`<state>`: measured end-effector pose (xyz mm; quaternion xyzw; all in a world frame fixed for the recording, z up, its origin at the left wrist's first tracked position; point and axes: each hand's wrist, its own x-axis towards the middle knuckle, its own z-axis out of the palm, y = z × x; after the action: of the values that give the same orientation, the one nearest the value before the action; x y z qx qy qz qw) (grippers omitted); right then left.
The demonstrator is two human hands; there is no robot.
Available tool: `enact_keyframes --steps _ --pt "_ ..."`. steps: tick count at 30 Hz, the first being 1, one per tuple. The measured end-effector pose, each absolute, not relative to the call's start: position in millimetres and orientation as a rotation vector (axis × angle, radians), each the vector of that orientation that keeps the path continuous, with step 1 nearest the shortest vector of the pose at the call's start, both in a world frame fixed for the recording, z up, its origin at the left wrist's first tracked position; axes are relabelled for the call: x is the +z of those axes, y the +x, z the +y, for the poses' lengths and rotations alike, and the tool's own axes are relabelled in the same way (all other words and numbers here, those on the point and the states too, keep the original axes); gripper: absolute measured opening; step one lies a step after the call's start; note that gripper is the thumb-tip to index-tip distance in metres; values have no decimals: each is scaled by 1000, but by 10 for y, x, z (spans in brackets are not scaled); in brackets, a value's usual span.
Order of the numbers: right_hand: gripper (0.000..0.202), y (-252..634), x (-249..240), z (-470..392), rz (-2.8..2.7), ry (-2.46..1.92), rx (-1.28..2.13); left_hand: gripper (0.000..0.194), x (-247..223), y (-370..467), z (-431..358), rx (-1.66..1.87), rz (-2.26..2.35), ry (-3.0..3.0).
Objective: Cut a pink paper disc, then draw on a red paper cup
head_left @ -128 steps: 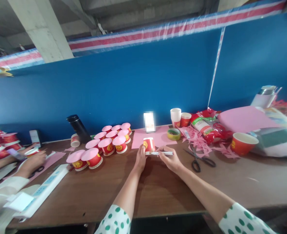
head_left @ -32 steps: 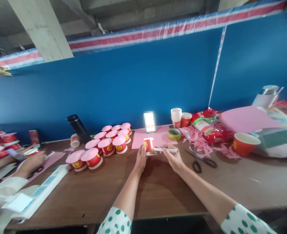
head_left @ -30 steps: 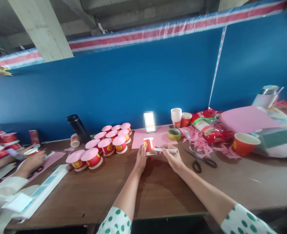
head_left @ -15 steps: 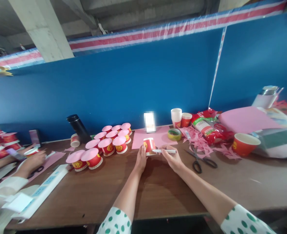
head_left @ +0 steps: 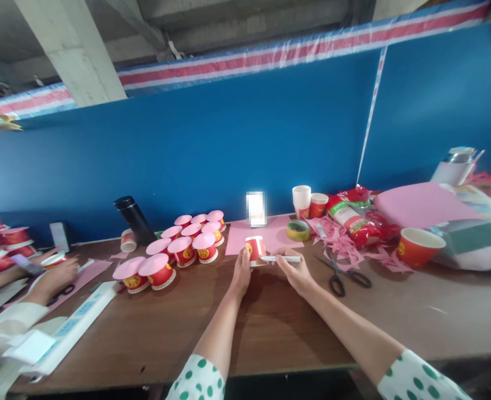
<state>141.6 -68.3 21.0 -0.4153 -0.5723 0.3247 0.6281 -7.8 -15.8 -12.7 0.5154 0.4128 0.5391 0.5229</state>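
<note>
My left hand (head_left: 241, 273) is closed around the left side of a red paper cup (head_left: 254, 249) with a gold print and white bands at its top and bottom. In my right hand (head_left: 294, 271) is a white marker pen (head_left: 282, 258), its tip pointing left at the lower right side of the cup. Whether the tip touches the cup is too small to tell. Behind the cup a pink paper sheet (head_left: 235, 236) lies on the table, with a roll of yellow-green tape (head_left: 299, 230) on its right part.
Several red cups topped with pink discs (head_left: 183, 250) stand at left, near a black bottle (head_left: 135, 219) and a power strip (head_left: 74, 328). Scissors (head_left: 345, 276), pink paper strips (head_left: 341, 241) and a red cup (head_left: 420, 247) lie right. A co-worker's hands (head_left: 60, 272) hold a cup far left.
My hands, the cup and the marker pen stay almost where they were. At far left, the phone-like object by the co-worker looks slightly shifted.
</note>
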Motion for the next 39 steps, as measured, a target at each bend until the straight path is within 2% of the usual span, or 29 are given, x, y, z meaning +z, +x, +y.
enact_keyframes --steps 39 --pt "20 1417 199 -685 -1340 -930 749 48 -60 -69 -206 1303 978 1283"
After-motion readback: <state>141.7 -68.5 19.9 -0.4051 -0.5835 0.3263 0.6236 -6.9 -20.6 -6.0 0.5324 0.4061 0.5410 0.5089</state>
